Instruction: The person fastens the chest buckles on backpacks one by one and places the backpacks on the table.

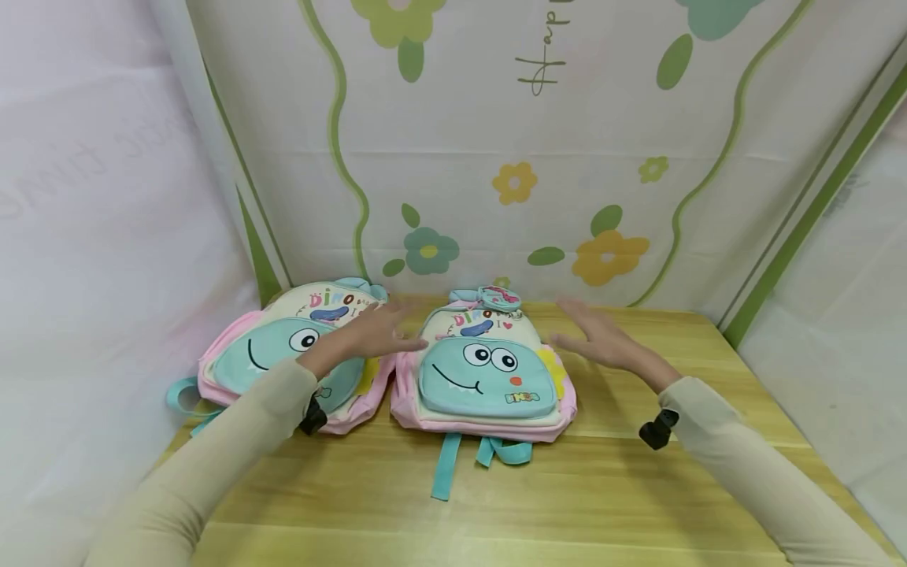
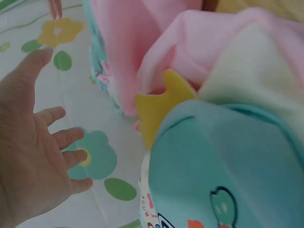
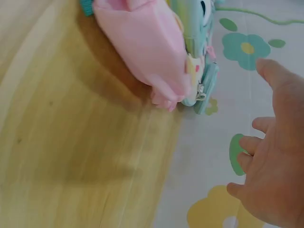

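Two matching children's backpacks lie on the wooden table. The middle backpack point(image 1: 489, 386) has a teal dinosaur-face pocket, pink sides, a small round teal pouch point(image 1: 500, 298) near its top and teal straps trailing toward the front. The left backpack point(image 1: 283, 354) sits tilted beside it, partly covered by the left arm. My left hand point(image 1: 375, 331) hovers over the space between the two bags, fingers spread and holding nothing. On the other side, my right hand point(image 1: 598, 335) is held in the air to the right of the middle backpack, its fingers extended and empty.
The wooden table point(image 1: 340, 504) extends in front of and to the right of the bags. Behind it hangs a white cloth point(image 1: 453, 126) printed with flowers and vines, and pale cloth walls point(image 1: 85, 236) close in both sides. Each wrist wears a small black device point(image 1: 659, 429).
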### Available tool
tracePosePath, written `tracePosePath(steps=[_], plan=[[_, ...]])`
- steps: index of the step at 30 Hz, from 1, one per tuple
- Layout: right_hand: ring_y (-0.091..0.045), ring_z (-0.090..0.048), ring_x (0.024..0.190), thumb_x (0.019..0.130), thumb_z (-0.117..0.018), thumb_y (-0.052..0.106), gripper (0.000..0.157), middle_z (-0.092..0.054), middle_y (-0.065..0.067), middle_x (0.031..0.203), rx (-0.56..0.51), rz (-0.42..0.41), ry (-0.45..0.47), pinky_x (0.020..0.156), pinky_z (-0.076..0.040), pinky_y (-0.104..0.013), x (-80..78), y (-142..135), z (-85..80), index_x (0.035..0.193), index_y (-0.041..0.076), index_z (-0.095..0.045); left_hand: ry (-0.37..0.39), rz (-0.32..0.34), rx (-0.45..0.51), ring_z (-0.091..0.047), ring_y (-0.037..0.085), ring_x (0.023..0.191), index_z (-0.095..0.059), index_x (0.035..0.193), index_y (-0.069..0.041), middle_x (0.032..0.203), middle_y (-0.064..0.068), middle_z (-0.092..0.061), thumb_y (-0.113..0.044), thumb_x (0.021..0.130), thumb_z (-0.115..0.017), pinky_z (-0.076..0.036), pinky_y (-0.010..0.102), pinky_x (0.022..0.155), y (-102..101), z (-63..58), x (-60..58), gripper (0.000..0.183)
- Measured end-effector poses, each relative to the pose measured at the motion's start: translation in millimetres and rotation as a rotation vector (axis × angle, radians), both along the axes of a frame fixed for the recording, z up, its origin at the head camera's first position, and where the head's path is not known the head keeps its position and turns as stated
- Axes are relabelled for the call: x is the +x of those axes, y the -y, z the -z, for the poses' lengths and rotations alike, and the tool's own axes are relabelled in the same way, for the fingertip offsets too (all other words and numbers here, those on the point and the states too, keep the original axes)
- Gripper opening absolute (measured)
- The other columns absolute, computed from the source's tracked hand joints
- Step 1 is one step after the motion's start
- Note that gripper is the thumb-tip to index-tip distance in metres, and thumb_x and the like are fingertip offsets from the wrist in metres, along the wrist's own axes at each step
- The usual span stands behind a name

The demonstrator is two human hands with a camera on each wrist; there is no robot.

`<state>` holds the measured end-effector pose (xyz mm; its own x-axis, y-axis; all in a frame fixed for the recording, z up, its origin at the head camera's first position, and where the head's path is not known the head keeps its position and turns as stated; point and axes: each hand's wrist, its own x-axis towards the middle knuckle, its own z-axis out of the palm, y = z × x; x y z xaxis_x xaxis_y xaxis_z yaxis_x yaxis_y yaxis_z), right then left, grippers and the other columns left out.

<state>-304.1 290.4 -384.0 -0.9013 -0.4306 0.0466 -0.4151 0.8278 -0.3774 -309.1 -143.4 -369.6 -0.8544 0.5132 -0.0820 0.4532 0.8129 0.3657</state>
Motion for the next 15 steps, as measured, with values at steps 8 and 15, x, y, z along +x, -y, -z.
tracePosePath(steps=[8,15], plan=[[-0.044,-0.019,0.155,0.094,-0.064,0.058,0.093,-0.023,-0.018,0.168,-0.001,-0.11,0.072,0.119,-0.018,-0.072,22.9,-6.4,13.5,0.163,0.009,-0.023,0.106,0.137,-0.075,-0.015,0.038,0.158,-0.022,0.164,-0.027,0.17,0.013,-0.022,-0.075,0.08,-0.068,-0.01,0.067,0.123,-6.3,6.2,18.0,0.106],[-0.042,-0.029,0.152,0.087,-0.073,0.057,0.1,-0.03,-0.015,0.166,-0.044,-0.196,0.105,0.117,-0.026,-0.071,42.9,-7.8,24.0,0.162,0.01,-0.026,0.113,0.189,-0.094,-0.013,0.04,0.158,-0.021,0.164,-0.026,0.17,0.014,-0.02,-0.072,0.073,-0.078,-0.011,0.068,0.123,-4.6,12.1,25.7,0.117]])
